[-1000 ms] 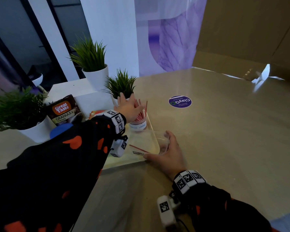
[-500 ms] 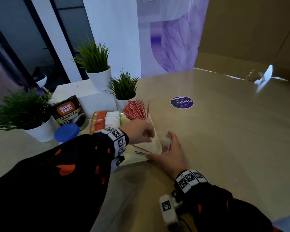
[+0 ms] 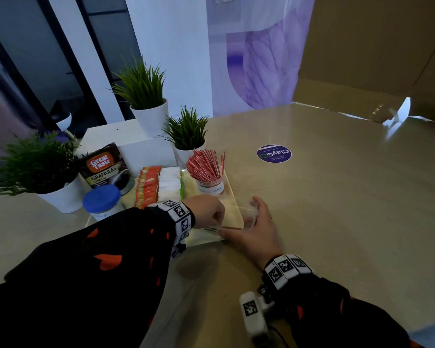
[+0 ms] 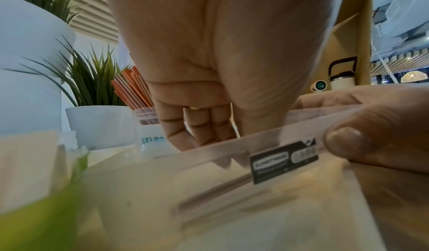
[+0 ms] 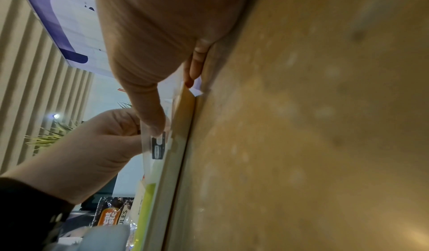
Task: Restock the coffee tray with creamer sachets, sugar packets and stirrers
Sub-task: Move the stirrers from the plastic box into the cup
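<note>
A pale tray holds orange sachets, white packets and a cup of red stirrers. At its front right corner stands a clear container with one stirrer lying inside. My left hand reaches into it, curled. Thumb and fingertips meet at the stirrer's left end, partly hidden behind the rim. My right hand holds the container from the right, thumb on the near rim, fingers round the far side.
A Great Taste granules pack and a blue-lidded jar stand left of the tray. Three potted plants ring its back. A purple sticker lies on the table; a cardboard box rises behind.
My left hand drew back from the stirrer cup and dropped into the clear container, down to the lone stirrer. The right hand kept its hold on the container.
</note>
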Demonstrator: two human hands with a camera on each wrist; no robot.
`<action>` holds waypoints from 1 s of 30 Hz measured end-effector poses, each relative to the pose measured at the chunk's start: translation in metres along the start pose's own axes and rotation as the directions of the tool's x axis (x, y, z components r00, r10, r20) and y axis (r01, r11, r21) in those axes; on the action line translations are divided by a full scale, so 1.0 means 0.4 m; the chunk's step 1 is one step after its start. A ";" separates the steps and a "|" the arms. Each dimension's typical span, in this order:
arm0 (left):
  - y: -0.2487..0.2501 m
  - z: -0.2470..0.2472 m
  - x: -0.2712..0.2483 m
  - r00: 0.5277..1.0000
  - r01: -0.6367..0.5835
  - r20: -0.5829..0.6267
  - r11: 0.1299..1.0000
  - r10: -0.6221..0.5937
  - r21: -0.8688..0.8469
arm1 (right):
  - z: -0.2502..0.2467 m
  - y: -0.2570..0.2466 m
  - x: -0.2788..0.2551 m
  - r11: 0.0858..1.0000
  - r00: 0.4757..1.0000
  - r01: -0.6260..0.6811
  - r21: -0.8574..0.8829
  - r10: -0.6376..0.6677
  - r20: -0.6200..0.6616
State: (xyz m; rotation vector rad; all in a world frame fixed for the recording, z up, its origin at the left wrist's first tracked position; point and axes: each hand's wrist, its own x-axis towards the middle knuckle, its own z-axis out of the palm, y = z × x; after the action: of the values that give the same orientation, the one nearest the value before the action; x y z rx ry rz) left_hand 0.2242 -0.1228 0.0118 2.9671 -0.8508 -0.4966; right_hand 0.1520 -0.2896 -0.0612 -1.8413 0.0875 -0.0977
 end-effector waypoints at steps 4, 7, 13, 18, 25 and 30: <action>0.006 -0.008 0.002 0.998 -0.028 -0.057 0.997 0.025 -0.067 | -0.005 0.000 0.000 1.000 1.000 -0.004 -0.020 0.004 0.011; 0.001 -0.035 0.004 0.964 -0.070 -0.265 0.963 -0.002 -0.261 | -0.006 0.001 0.002 0.999 1.000 -0.003 -0.042 0.002 -0.001; -0.011 -0.132 0.012 0.667 -0.204 -0.700 0.842 -0.254 -0.500 | -0.004 0.001 0.005 0.998 1.000 -0.014 -0.056 0.014 0.000; -0.090 -0.166 0.041 0.498 -0.259 -0.741 0.738 -0.451 -0.623 | -0.002 0.008 0.005 1.000 1.000 -0.008 -0.012 0.008 -0.002; -0.144 -0.129 0.069 0.582 0.113 -0.652 0.843 -0.485 -0.526 | -0.002 0.006 0.006 1.000 1.000 -0.020 -0.006 0.020 0.006; -0.158 -0.094 0.094 0.702 0.264 -0.582 0.909 -0.411 -0.323 | -0.001 0.004 0.006 1.000 1.000 -0.018 -0.005 0.018 0.016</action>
State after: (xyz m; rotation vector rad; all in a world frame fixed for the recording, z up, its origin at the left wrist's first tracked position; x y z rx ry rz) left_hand 0.2983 -0.0910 0.0299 2.7594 -0.1555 0.4127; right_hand 0.1544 -0.2905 -0.0624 -1.8458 0.0932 -0.0702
